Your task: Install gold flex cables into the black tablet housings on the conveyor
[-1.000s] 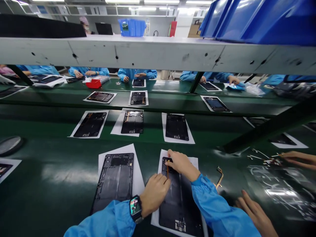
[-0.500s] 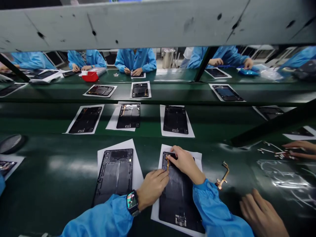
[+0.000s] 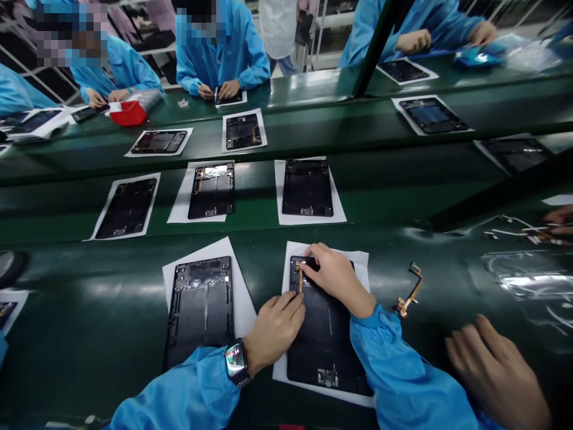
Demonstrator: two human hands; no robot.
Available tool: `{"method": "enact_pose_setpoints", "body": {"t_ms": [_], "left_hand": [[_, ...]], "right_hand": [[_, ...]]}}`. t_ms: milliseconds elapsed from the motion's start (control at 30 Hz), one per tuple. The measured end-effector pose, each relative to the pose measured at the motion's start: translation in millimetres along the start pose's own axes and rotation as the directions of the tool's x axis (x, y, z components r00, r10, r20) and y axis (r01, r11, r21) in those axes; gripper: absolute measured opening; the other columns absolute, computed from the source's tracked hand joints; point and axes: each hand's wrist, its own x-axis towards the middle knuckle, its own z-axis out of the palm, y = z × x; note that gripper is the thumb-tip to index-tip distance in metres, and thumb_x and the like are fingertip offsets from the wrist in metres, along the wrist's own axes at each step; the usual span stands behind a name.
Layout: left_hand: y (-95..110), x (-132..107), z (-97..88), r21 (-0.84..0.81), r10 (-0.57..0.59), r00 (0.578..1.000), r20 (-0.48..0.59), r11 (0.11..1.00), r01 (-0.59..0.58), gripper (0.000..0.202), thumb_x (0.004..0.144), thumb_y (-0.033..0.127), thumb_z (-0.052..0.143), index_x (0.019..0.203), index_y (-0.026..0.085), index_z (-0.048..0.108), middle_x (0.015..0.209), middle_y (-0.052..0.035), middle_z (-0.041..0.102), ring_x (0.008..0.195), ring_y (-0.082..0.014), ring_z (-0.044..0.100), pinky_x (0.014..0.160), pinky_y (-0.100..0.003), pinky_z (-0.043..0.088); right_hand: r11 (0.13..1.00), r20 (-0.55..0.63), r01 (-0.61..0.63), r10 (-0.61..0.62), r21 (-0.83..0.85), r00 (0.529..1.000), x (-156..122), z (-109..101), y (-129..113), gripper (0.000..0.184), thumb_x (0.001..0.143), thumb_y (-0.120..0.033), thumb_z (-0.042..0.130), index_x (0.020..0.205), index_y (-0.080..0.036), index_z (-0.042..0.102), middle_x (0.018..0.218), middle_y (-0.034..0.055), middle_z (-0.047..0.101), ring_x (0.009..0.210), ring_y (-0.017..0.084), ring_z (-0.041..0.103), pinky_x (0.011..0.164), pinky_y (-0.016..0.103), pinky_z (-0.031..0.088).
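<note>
A black tablet back housing point(image 3: 322, 334) lies on a white paper sheet point(image 3: 293, 251) in front of me. Along its upper left edge runs a thin orange flex cable point(image 3: 301, 279). My left hand point(image 3: 276, 322), with a watch point(image 3: 236, 361) on the wrist, pinches the cable's lower end. Over the upper end, my right hand point(image 3: 338, 278) has thumb and fingers closed on the cable; the fingertips partly cover it. A second tablet housing point(image 3: 201, 304) rests on paper to the left. Another orange flex cable point(image 3: 409, 292) lies loose on the green bench, right of my right forearm.
A co-worker's hand point(image 3: 496, 370) is close at my right. Several tablet housings on paper, such as one point(image 3: 307, 188), sit on the green line ahead. A dark post point(image 3: 501, 194) slants across the right. Clear plastic trays point(image 3: 528, 280) and loose cables lie far right.
The view has shifted and tilted, so the overhead beam is gone and more of the co-workers opposite shows. Both my hands stay at the flex cable. The co-worker's hand at right moved slightly.
</note>
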Motion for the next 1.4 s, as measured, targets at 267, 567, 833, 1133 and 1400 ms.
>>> {"method": "enact_pose_setpoints", "body": {"t_ms": [267, 567, 833, 1133, 1400], "left_hand": [[0, 1, 0.9, 0.037, 0.017, 0.994, -0.111, 0.999, -0.013, 0.029, 0.099, 0.01, 0.037, 0.107, 0.007, 0.064, 0.12, -0.0133, 0.065, 0.11, -0.0254, 0.06, 0.083, -0.037, 0.053], [2, 3, -1.7, 0.036, 0.022, 0.998, -0.063, 0.999, -0.02, 0.021, 0.097, 0.013, 0.045, 0.105, 0.008, 0.064, 0.12, -0.0122, 0.066, 0.111, -0.0268, 0.06, 0.084, -0.037, 0.053], [-11, 10, -17.3, -0.1, -0.006, 0.998, 0.055, 0.995, 0.011, 0.026, 0.096, 0.02, 0.048, 0.118, 0.01, 0.058, 0.134, -0.0131, 0.056, 0.115, -0.0247, 0.055, 0.093, -0.037, 0.052], [-9, 1, -33.1, -0.105, 0.081, 0.977, 0.197, 0.993, -0.061, 0.037, 0.088, 0.016, 0.056, 0.124, 0.007, 0.055, 0.142, -0.017, 0.047, 0.133, -0.0312, 0.042, 0.102, -0.04, 0.047], [-7, -33, -30.9, -0.276, 0.01, 0.998, 0.067, 0.961, 0.008, 0.029, 0.092, 0.016, 0.053, 0.12, 0.012, 0.058, 0.147, -0.0189, 0.038, 0.141, -0.031, 0.033, 0.111, -0.043, 0.043]], "right_hand": [[1.0, -0.03, 0.023, -0.024, -0.008, 0.999, -2, 1, 1, 0.01, 0.089, -0.027, 0.061, 0.095, -0.021, 0.057, 0.092, 0.001, 0.061, 0.073, 0.015, 0.056, 0.059, 0.028, 0.031], [1.0, -0.02, 0.01, -0.011, -0.022, 1.0, -2, -5, -3, 0.011, 0.091, -0.027, 0.058, 0.098, -0.019, 0.058, 0.095, 0.0035, 0.06, 0.074, 0.017, 0.058, 0.059, 0.028, 0.035], [0.979, 0.072, 0.042, -0.057, 0.198, 0.996, -35, -35, -2, 0.03, 0.094, -0.01, 0.039, 0.111, -0.018, 0.063, 0.106, 0.0076, 0.066, 0.095, 0.021, 0.063, 0.085, 0.031, 0.045], [0.955, 0.084, -0.117, 0.097, 0.274, 0.992, -96, -49, -12, 0.011, 0.096, -0.034, 0.052, 0.093, -0.024, 0.057, 0.074, -0.0025, 0.065, 0.066, 0.017, 0.062, 0.061, 0.028, 0.043], [0.992, 0.092, 0.048, -0.059, 0.116, 0.994, -101, -14, -43, 0.016, 0.098, -0.016, 0.043, 0.106, -0.02, 0.056, 0.097, 0.0052, 0.068, 0.085, 0.021, 0.066, 0.071, 0.029, 0.047]]}}
